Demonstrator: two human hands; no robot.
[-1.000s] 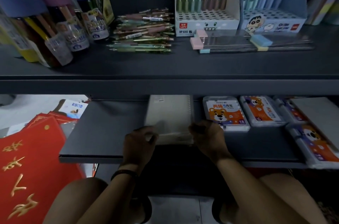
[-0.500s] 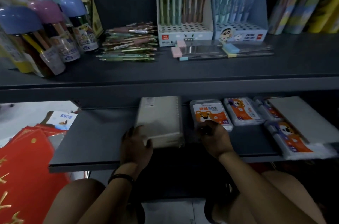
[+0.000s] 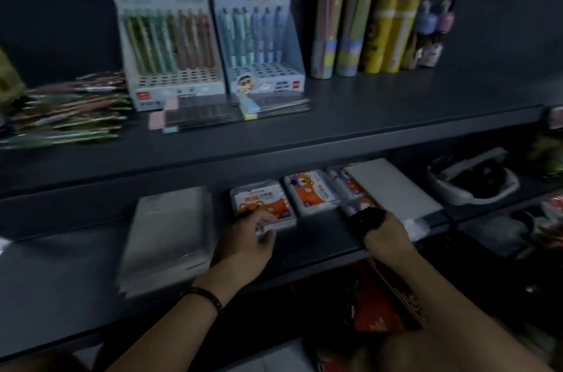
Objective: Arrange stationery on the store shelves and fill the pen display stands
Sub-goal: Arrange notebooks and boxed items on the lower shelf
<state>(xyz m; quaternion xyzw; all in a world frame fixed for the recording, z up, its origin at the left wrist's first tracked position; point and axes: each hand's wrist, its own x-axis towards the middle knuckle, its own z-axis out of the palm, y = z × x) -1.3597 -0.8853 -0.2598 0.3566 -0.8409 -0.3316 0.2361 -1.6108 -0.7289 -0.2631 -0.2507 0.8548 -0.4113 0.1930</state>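
Touching orange pack (image 3: 262,204), left hand (image 3: 243,245); writing blurred.

Dim bluish light is leaving the scene murky. Motion blur is smearing the loose pens (image 3: 67,115) at the left, and the shelf edge (image 3: 365,140) is bowing.

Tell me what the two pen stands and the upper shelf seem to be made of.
Left stand and right stand: printed cardboard, matte, with folded walls and punched holes. Upper shelf: probably painted metal, dark matte, thin lip; blur leaves it open.
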